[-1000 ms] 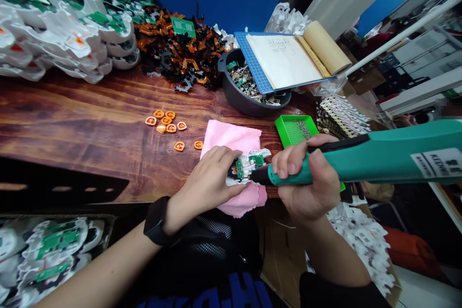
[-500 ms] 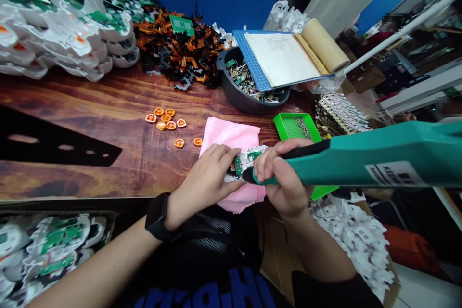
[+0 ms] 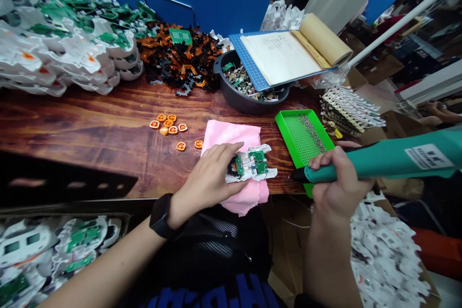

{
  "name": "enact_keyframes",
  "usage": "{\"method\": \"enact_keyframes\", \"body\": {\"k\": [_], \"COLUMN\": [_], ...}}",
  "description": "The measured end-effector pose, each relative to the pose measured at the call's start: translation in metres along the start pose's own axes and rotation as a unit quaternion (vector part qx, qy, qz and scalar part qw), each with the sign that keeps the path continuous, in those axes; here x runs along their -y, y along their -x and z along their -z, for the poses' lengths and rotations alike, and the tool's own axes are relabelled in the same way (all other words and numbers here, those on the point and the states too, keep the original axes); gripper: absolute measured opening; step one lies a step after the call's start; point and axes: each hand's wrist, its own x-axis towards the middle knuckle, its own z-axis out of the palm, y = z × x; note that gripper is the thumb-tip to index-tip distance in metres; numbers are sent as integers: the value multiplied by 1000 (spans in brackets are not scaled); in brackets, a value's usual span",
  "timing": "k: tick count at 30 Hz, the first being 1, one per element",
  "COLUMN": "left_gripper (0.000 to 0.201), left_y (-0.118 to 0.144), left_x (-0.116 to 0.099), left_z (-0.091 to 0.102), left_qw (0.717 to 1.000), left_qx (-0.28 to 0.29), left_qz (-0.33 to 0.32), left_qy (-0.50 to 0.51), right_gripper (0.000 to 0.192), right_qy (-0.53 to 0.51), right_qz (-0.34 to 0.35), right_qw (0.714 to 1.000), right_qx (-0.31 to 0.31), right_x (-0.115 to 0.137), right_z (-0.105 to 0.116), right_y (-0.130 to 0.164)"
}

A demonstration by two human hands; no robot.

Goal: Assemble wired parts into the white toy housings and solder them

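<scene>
My left hand (image 3: 212,173) grips the left end of a white plastic housing (image 3: 271,173), thumb on the near side and fingers on the far side. Green circuit boards (image 3: 257,162) and thin wires show inside the housing, which lies on a folded pink cloth (image 3: 231,131). In my right hand (image 3: 335,178) is a teal electric screwdriver (image 3: 382,156), fingers wrapped round its body. Its black tip points left, at the near edge of a green tray (image 3: 290,137) of small screws (image 3: 312,132), to the right of the housing.
Several orange buttons (image 3: 173,129) lie left of the cloth. Behind are a heap of black and orange parts (image 3: 187,60), stacked white housings (image 3: 72,62), and a dark basin (image 3: 249,101) under a clipboard (image 3: 274,57). White parts (image 3: 386,250) fill a box at lower right.
My right hand has drawn the screwdriver rightward, off the housing and over to the green tray. The boards are now in fuller view. My left hand keeps its hold.
</scene>
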Motion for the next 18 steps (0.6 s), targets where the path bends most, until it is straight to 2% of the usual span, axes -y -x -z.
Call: {"method": "enact_keyframes", "body": {"k": [7,9,12,14,16,18], "left_gripper": [58,55,54,54,52,53], "left_y": [-2,-1,4,9,15,21], "left_x": [-1,-2,-6,-11,-16,-20], "left_z": [1,3,8,14,23,34], "left_qw": [1000,999,986,951,892,831], "left_qx": [-6,-5,-15,-46,-82,-95], "left_qz": [9,27,106,168,219,268], "left_qy": [-10,20,131,254,386,478], "right_gripper": [23,24,24,21,17,16], "right_qy": [22,22,10,4,0,-11], "right_qz": [14,20,17,21,37,11], "right_qw": [1000,999,998,997,995,989], "right_qx": [-11,-26,-51,-72,-97,-148], "right_x": [-23,-26,-28,-28,-28,-29], "right_z": [-2,-1,-1,-4,-7,-8], "right_y": [-8,-13,-15,-14,-13,-15]}}
